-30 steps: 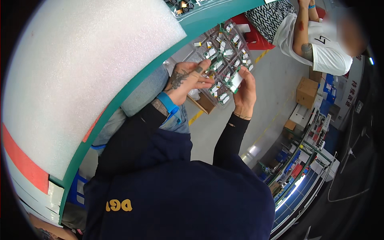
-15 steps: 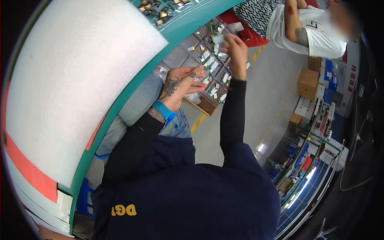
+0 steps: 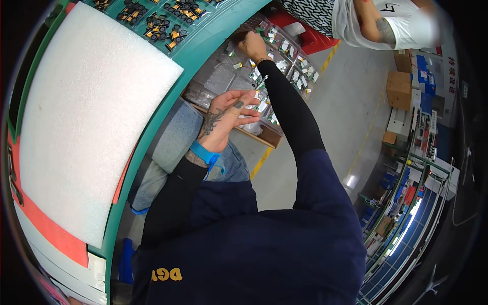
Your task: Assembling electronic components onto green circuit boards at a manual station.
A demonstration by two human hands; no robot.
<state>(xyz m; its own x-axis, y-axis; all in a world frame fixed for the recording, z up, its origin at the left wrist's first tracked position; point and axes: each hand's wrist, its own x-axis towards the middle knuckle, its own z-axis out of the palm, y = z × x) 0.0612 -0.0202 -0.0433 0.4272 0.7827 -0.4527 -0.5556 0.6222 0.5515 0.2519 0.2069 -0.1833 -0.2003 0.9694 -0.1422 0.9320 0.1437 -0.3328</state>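
Note:
My left hand (image 3: 226, 116), with a blue wristband, hovers over the near edge of a clear plastic tray (image 3: 201, 91). Its thumb and forefinger come together by a small pale piece that I cannot make out, while the other fingers stretch forward. My right hand (image 3: 254, 47) reaches to the tray's far left part, fingers bent downward and closed; whatever is at their tips is hidden. Small green circuit boards with white blocks (image 3: 304, 81) fill the tray's right compartments. A lone small piece with a yellow end (image 3: 237, 65) lies in a left compartment.
A green-edged bench (image 3: 147, 133) on the left carries a white foam sheet (image 3: 96, 117) and a tray of black-and-gold parts (image 3: 173, 25). Beneath the clear tray is a cardboard box (image 3: 268, 136). Another person (image 3: 351, 25) sits beyond a red bin (image 3: 305, 40). Shelving (image 3: 406, 188) stands right.
My right hand has moved left and away from me, from the tray's right side to its far left. The pale item at its fingers no longer shows. My left hand stays nearly in place.

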